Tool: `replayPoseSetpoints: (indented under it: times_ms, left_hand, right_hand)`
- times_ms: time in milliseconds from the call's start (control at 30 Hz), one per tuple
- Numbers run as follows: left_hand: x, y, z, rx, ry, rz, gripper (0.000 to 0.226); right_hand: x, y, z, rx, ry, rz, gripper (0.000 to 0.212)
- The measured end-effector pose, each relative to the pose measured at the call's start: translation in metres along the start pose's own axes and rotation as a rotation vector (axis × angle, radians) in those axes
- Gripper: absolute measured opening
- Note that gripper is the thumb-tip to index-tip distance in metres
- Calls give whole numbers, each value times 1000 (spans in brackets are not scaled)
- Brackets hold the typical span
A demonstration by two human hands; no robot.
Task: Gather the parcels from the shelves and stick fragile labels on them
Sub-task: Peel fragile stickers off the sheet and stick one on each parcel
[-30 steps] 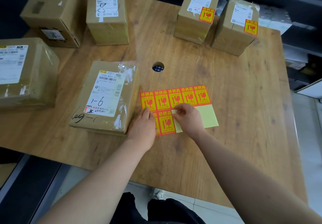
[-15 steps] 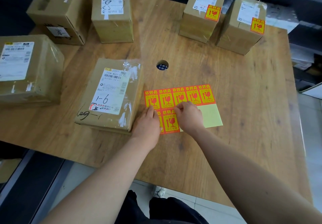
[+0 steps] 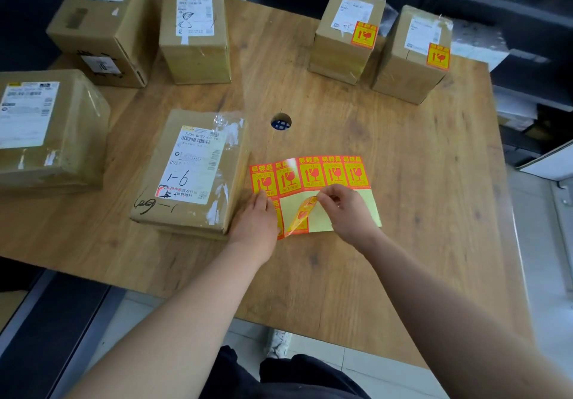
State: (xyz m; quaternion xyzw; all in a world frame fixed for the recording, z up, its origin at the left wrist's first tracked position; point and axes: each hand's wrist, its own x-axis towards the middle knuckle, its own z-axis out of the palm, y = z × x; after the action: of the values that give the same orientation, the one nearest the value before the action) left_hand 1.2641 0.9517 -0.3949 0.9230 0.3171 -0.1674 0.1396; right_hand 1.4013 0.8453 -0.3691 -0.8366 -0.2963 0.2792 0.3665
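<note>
A sheet of orange fragile labels (image 3: pixel 322 173) lies on the wooden table (image 3: pixel 403 212), right of a flat parcel marked "1-6" (image 3: pixel 192 169). My left hand (image 3: pixel 255 223) presses flat on the sheet's left edge. My right hand (image 3: pixel 347 209) pinches the top corner of one fragile label (image 3: pixel 302 215), which curls half peeled off the yellow backing. Two parcels at the back right, the nearer-left one (image 3: pixel 344 42) and the right one (image 3: pixel 412 57), each carry a fragile label. Three parcels at the left, one at the edge (image 3: pixel 46 129), one at the back (image 3: pixel 102 20) and one beside it (image 3: pixel 195 35), show none.
A round cable hole (image 3: pixel 281 121) sits in the table behind the sheet. Dark shelving (image 3: pixel 511 11) with white packets stands behind and right of the table. The table's front edge runs just below my forearms, above a tiled floor.
My right hand has lifted a lower-row label off the backing, so it now curls up and bare yellow backing shows under it. My left hand stays pressed on the sheet.
</note>
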Motion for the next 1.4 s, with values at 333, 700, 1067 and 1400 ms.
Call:
replayPoseSetpoints:
  times_ms: [333,700,1067,1400]
  left_hand:
    - [-17,9,-25,-320,189,76,39]
    - [-48,-2,-75,-769,345,98,10]
    - [-75,-72,-97,-820,256,32,13]
    - [-69,-132,-96,-855,185,-4,16]
  right_hand:
    - [-13,-35,-55,34,27,-71,15]
    - [-29,-81,-48,91,-27,-81,15]
    - [-56,-116,27,157,5,24,16]
    - [-64,-138,88,154,99,116,26]
